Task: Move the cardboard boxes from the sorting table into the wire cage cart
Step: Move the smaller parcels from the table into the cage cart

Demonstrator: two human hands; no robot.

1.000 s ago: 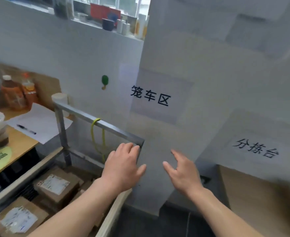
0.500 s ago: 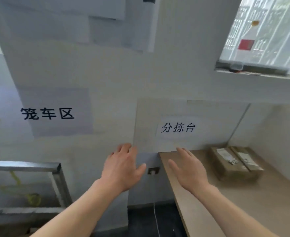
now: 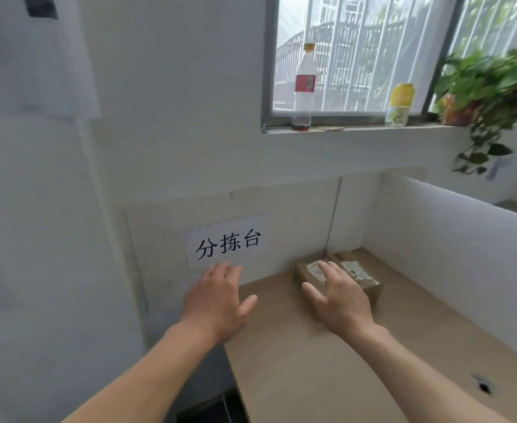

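Note:
Two small cardboard boxes with white labels lie side by side in the far corner of the sorting table (image 3: pixel 312 361). The left box (image 3: pixel 307 271) is partly hidden behind my right hand (image 3: pixel 339 297), which reaches out flat with straight fingers over it; contact is unclear. The right box (image 3: pixel 361 274) sits against it. My left hand (image 3: pixel 217 303) hovers open over the table's left edge, holding nothing. The wire cage cart is out of view.
A white partition (image 3: pixel 452 254) walls the table's right side and a wall with a paper sign (image 3: pixel 228 244) stands behind it. A bottle (image 3: pixel 304 87), a yellow can (image 3: pixel 400 103) and a plant (image 3: pixel 489 96) sit on the windowsill. A cable hole (image 3: pixel 483 386) is near the table's right front.
The view has swung right from the cage cart to the sorting table. Both hands have moved forward, and my right hand now reaches over the left box.

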